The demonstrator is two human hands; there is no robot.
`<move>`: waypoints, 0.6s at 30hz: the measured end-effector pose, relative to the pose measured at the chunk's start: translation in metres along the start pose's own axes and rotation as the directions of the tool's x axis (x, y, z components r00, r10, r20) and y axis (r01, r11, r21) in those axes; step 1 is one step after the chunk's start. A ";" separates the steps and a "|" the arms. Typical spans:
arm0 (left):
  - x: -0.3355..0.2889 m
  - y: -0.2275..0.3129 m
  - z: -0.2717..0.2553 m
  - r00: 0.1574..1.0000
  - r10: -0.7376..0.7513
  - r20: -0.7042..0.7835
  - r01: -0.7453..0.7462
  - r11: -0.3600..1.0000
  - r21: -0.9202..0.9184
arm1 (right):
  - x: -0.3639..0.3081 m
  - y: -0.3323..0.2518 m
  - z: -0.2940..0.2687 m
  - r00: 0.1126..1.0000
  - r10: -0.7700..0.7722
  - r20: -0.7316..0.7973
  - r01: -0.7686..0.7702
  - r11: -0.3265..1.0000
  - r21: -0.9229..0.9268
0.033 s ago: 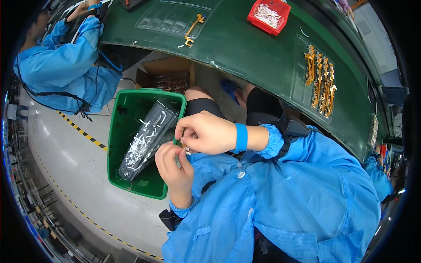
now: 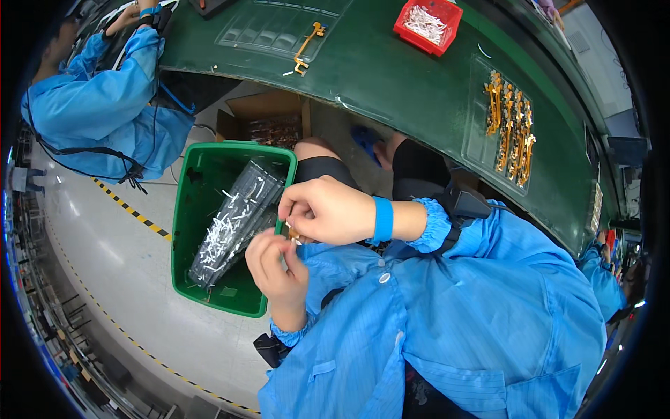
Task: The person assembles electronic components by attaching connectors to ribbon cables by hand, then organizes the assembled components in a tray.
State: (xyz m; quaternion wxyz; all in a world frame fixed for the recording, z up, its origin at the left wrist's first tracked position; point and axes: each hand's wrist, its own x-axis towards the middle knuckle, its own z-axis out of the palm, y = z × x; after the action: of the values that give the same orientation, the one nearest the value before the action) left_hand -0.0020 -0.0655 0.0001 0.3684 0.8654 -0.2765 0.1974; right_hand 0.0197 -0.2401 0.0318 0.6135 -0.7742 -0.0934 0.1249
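My right hand, with a blue band on its wrist, is closed in a pinch. A small orange-and-white piece, like a flexible circuit strip, shows at its fingertips, mostly hidden by the fingers. Just below and left of it, my left hand has thumb and fingertips drawn together, slightly blurred; what they hold is too small to make out. Both hands are above my lap, beside the right rim of a green bin. Inside the bin, a dark plastic tray lies tilted with many white scraps on it.
On the green table stand a red box of white bits and a clear tray holding rows of orange flexible circuits. One more orange circuit lies farther left. A cardboard box sits under the table. A co-worker sits at left.
My left hand's fingertips have shifted slightly away from my right hand's, and more of the orange-and-white piece shows between them. My right hand stays in place.
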 end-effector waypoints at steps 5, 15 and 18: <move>-0.039 -0.026 -0.016 0.762 -0.576 -0.296 0.428 0.791 -0.438 | 0.000 0.005 0.001 0.982 0.185 -0.026 -0.163 0.916 0.367; -0.035 -0.042 -0.030 0.942 -0.314 -0.116 0.327 0.938 0.114 | -0.002 0.016 0.005 0.979 0.115 -0.166 -0.029 0.894 0.447; -0.005 -0.001 -0.010 0.996 -0.009 -0.086 0.005 0.999 -0.051 | -0.007 0.014 0.003 0.974 0.070 -0.216 0.016 0.927 0.374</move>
State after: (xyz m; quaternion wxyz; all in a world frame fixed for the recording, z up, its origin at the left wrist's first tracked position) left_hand -0.0066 -0.0556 0.0034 0.4026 0.8474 -0.2624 0.2259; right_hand 0.0118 -0.2427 0.0179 0.7542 -0.6538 0.0131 0.0600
